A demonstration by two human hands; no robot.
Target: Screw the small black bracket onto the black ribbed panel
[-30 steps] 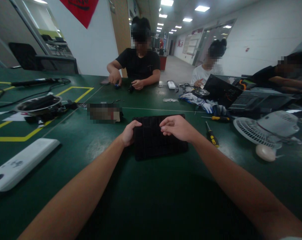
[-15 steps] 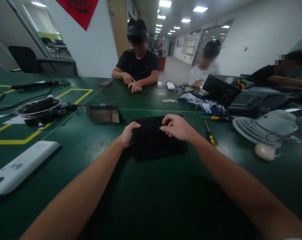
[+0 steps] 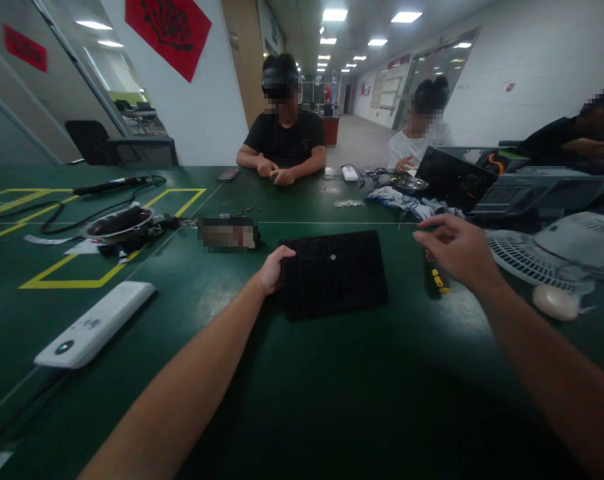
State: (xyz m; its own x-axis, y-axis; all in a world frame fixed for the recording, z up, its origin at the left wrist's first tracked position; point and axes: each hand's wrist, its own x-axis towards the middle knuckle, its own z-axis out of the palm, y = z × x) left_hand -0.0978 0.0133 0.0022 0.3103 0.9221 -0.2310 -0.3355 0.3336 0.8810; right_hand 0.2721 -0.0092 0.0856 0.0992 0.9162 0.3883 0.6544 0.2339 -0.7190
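Note:
My left hand point(image 3: 274, 270) is closed on the left edge of a black rectangular panel point(image 3: 339, 287), thumb on top. The panel lies over the green table, and a small round silvery piece point(image 3: 333, 257) shows on its upper middle. To the right, my right hand point(image 3: 457, 250) hovers with bent fingers apart and nothing visible between them. Below its fingertips lies a screwdriver point(image 3: 438, 278) with a yellow and black handle; the hand covers part of it, and contact cannot be made out.
Right of my hand are a white fan grille point(image 3: 527, 257) and a pale computer mouse point(image 3: 555, 302). A white elongated device point(image 3: 99, 323) lies left on the green table point(image 3: 302, 387). Gloves point(image 3: 397, 200) and a dark panel point(image 3: 455, 180) sit beyond. A person point(image 3: 287, 140) sits opposite.
My right hand has left the black panel and moved right, over the screwdriver. The silvery piece now shows on the panel. My left hand keeps its hold, and the whole view has shifted.

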